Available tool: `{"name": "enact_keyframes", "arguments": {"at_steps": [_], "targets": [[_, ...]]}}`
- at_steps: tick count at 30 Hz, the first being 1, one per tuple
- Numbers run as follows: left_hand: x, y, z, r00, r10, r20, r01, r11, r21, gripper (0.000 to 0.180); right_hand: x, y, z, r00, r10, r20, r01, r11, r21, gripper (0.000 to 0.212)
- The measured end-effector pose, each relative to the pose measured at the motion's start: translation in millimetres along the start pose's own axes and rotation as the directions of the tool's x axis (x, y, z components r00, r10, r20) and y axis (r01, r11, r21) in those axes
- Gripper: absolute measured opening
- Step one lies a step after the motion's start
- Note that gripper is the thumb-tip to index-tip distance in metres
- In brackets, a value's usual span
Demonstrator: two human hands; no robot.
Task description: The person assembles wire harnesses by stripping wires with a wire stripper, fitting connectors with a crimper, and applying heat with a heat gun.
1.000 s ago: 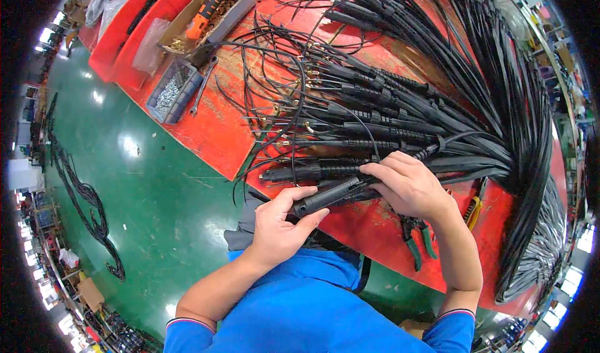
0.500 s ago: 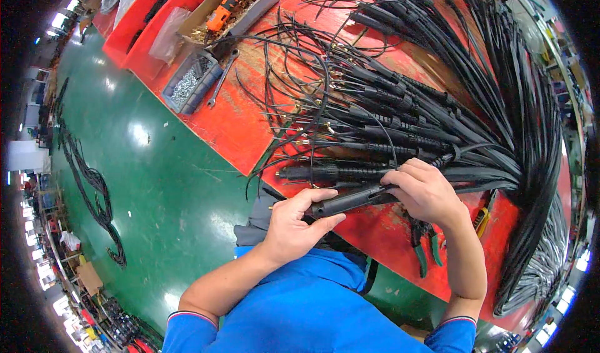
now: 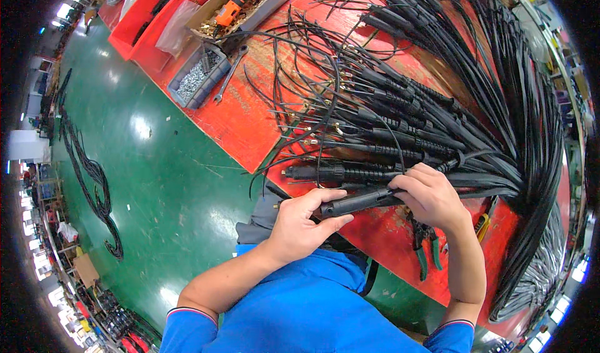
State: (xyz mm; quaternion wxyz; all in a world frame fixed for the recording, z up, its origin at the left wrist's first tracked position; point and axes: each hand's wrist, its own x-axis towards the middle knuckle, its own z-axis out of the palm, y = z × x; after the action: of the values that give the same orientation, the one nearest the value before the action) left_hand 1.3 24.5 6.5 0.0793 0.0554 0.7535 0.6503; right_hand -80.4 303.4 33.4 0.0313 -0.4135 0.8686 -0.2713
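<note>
A black tubular plastic handle (image 3: pixel 362 201) with a slot in its side is held between both hands, just above the near edge of the red table. My left hand (image 3: pixel 302 225) closes thumb and fingers round its left end, where a small brass tip pokes out beyond the hand. My right hand (image 3: pixel 430 197) pinches the right end, hiding part of it. Right behind the hands lies a row of black cables with ribbed handles (image 3: pixel 400 153), thin leads and brass fittings at their left ends.
Green-handled pliers (image 3: pixel 422 253) and a yellow-handled tool (image 3: pixel 482 226) lie near my right forearm. Far left on the red table (image 3: pixel 234 128) are a wrench (image 3: pixel 230 74), a grey bin of screws (image 3: pixel 197 78) and a box (image 3: pixel 267 6) holding an orange tool. A thick cable bundle (image 3: pixel 540 128) hangs at right.
The view has shifted slightly, so the table things sit a little further right. Both hands keep their hold on the handle, which has hardly moved.
</note>
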Motion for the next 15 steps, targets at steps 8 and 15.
{"name": "enact_keyframes", "arguments": {"at_steps": [8, 15], "targets": [[3.2, -4.2, 4.8, 0.999, 0.042, -0.001, -0.042, 0.999, -0.004, 0.04, -2.4, -0.2, -0.6, 1.0, 0.015, 0.0, -0.015, 0.999, 0.034, 0.039], [1.6, -7.2, 6.4, 1.0, -0.013, 0.015, 0.014, 0.998, -0.064, 0.04, -3.0, 1.1, 1.5, 1.0, 0.019, 0.012, -0.02, 0.999, 0.032, 0.038]]}}
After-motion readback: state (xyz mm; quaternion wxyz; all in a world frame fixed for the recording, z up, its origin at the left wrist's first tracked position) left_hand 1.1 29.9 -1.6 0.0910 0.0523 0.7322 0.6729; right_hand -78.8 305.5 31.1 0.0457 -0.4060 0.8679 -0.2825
